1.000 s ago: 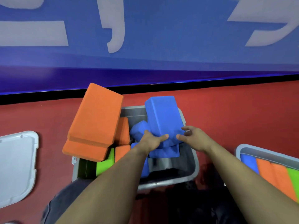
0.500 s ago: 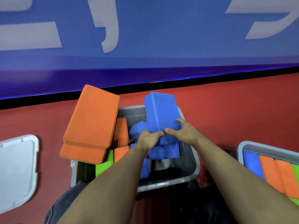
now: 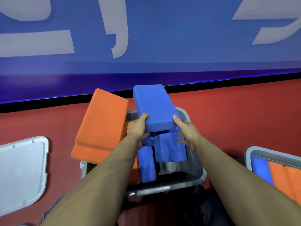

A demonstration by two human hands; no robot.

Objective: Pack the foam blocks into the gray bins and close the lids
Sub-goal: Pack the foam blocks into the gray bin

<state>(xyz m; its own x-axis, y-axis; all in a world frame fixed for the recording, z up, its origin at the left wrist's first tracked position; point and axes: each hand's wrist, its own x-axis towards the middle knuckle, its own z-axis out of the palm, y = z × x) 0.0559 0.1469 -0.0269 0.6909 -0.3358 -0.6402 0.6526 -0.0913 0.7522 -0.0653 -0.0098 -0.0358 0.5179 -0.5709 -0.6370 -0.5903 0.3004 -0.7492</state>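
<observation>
A large blue foam block (image 3: 153,106) is held above the open gray bin (image 3: 197,176) on the red floor. My left hand (image 3: 137,129) grips its near left corner and my right hand (image 3: 187,132) grips its near right corner. Inside the bin stand other blue blocks (image 3: 169,147) and a narrower blue one (image 3: 146,165). Two big orange blocks (image 3: 102,123) lean stacked on the bin's left rim. My left forearm hides the bin's left side.
A white lid (image 3: 21,170) lies on the floor at the left. A second gray bin (image 3: 249,154) at the right edge holds blue and orange blocks standing side by side. A blue wall with white lettering (image 3: 117,30) rises behind the floor.
Both hands have lifted the large blue block up and out of the bin, tilting it flatter and away from me. The orange blocks have stayed put.
</observation>
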